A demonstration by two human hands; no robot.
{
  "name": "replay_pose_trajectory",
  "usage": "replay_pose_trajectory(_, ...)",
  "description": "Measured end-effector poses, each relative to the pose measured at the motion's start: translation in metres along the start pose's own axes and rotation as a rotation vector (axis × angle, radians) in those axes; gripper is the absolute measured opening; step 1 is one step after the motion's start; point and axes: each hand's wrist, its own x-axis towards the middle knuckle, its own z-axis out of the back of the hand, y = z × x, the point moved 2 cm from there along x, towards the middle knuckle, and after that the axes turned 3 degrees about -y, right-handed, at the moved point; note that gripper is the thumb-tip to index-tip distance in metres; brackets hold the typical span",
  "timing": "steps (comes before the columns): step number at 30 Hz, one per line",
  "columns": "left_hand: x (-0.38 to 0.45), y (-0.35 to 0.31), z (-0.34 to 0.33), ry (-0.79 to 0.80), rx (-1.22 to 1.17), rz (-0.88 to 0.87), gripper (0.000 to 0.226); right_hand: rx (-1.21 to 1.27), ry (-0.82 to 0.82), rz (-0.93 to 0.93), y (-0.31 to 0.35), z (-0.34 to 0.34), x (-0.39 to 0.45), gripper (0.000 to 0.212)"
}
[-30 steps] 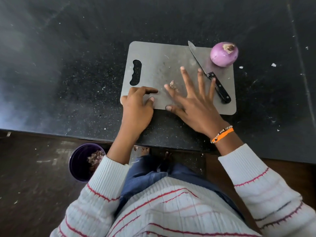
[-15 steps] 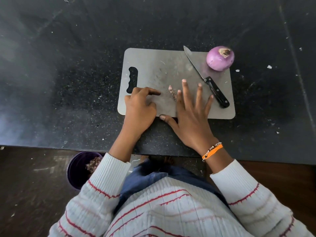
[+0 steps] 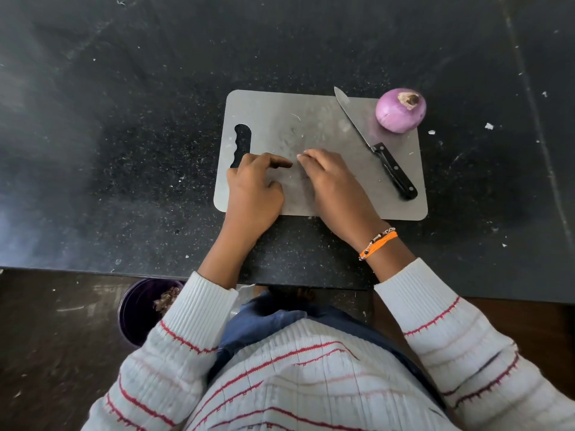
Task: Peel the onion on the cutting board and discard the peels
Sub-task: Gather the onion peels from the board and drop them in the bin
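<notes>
Right hand (image 3: 334, 178) had curled from flat, gathering peel scraps, contents hidden; left hand (image 3: 253, 185) loosely curled, empty; discard pending.

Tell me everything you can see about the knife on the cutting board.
The black-handled kitchen knife lies flat on the grey plastic cutting board, set diagonally. Its pointed steel blade aims toward the board's far edge; the handle, dark with what look like pale rivets, points toward the near right corner. The peeled purple onion sits just right of the blade, whether touching it is unclear. Neither hand touches the knife; the right hand is the nearer one.
</notes>
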Motion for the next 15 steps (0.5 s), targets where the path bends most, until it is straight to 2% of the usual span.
replay_pose_trajectory(5, 0.002, 0.004, 0.001, 0.002, -0.012, 0.007, 0.048, -0.161, 0.011, 0.087, 0.01, 0.005, -0.003, 0.02)
replay_pose_trajectory(7, 0.002, 0.006, 0.002, -0.006, -0.028, 0.015, 0.048, -0.168, 0.045, 0.091, 0.011, 0.008, 0.001, 0.023)
replay_pose_trajectory(9, 0.003, 0.007, 0.002, -0.018, -0.049, 0.013, 0.048, -0.125, 0.03, 0.086, 0.012, 0.014, 0.008, 0.04)
replay_pose_trajectory(10, 0.003, 0.007, 0.002, -0.021, -0.058, 0.013, 0.048, -0.102, 0.043, 0.075, 0.013, 0.017, 0.011, 0.04)
replay_pose_trajectory(13, 0.004, 0.01, 0.002, -0.017, -0.085, 0.016, 0.048, -0.235, 0.208, 0.085, 0.013, 0.022, 0.021, 0.012)
replay_pose_trajectory(15, 0.005, 0.012, 0.002, -0.015, -0.098, 0.021, 0.047, -0.291, 0.243, 0.084, 0.015, 0.025, 0.026, 0.021)
